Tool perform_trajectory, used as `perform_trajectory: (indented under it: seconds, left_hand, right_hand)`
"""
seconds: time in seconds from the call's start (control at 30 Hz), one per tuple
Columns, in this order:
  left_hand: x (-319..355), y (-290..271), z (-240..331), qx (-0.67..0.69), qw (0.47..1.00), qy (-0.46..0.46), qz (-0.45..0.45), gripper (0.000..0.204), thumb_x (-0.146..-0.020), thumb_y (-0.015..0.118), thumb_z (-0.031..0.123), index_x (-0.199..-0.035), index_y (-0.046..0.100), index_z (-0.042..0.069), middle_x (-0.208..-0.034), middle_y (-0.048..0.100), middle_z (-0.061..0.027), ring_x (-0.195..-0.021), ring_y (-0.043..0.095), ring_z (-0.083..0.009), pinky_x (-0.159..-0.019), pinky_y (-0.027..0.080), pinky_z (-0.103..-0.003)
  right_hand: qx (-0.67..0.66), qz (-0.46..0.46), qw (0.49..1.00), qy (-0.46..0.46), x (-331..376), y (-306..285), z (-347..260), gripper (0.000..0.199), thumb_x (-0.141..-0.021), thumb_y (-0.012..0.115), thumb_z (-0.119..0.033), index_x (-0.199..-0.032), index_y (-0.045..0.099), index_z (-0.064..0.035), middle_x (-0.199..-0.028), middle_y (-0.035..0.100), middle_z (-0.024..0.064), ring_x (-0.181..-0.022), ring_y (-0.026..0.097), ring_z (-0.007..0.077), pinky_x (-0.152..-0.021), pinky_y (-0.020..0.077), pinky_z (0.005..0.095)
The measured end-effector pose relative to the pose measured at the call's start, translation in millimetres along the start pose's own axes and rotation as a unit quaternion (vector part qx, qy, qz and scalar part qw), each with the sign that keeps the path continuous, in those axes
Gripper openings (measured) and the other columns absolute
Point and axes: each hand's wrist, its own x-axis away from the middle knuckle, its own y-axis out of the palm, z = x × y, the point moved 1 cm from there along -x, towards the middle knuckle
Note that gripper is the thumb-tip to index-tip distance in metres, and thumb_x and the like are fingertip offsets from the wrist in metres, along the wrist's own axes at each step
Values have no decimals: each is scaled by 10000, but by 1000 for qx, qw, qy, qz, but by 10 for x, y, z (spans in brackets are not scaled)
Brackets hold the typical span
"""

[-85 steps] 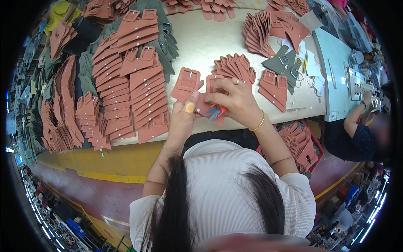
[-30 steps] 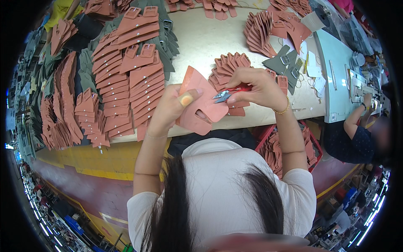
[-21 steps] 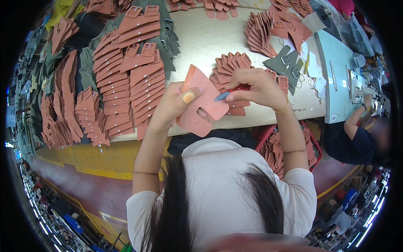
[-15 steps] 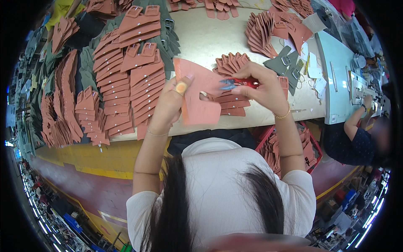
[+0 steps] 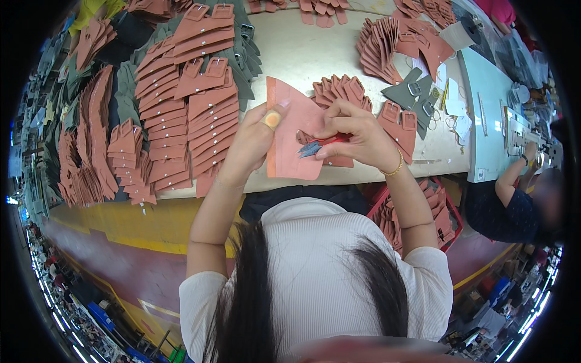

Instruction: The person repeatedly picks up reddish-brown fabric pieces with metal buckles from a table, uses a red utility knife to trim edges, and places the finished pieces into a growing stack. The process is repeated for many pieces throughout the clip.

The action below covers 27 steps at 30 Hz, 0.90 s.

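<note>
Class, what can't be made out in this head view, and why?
Head view:
Part of the left hand: hidden behind the coral piece.
Grip end of the snips: covered by the right hand.
Some contents of the red crate: hidden by the right forearm.
Uppermost coral stacks: cut off by the top edge.

Bright, even light gives the pale worktable (image 5: 290, 48) a soft sheen. Strip lights (image 5: 78, 354) glare white near the lower rims. The held salmon-pink panel (image 5: 296, 104) is fairly sharp; a reddish shape (image 5: 369, 346) at bottom centre is blurred. Fisheye distortion curves edges toward black corners.
</note>
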Motion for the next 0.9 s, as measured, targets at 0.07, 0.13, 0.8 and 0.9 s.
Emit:
perform_trajectory:
  seconds: [0.07,0.13,0.8,0.9]
  left_hand:
    - [-11,11,-2,5,1000,-4,-5,322,-994,528,283,-989,610,-28,-814,575,22,-700,491,-32,-594,426,-198]
    - [-9,46,-7,39,999,-3,-3,321,-995,525,285,-976,607,-25,-811,567,27,-701,480,-27,-588,416,-195]
    - [113,106,75,-345,850,393,69,257,-871,632,114,-1125,671,90,-1158,597,-82,-1114,552,-225,-994,399,-363]
    - [209,241,-114,-456,749,474,74,430,-698,711,48,-1064,738,273,-1423,450,-100,-1368,334,-381,-1147,152,-532]
  right_hand:
    - [12,-5,1000,14,5,-6,9,331,-630,861,-152,-900,720,-24,-895,525,21,-830,544,137,-718,445,261]
    - [10,1,1000,14,11,-15,16,314,-634,860,-152,-881,717,-21,-892,521,20,-827,542,138,-713,443,261]
    - [-420,183,871,180,92,186,353,294,-890,682,-295,-1046,599,-59,-733,448,-52,-626,418,70,-553,364,244]
    - [-597,145,707,350,127,530,378,401,-1009,434,-434,-1160,571,-89,-784,482,-21,-658,434,87,-579,368,267]
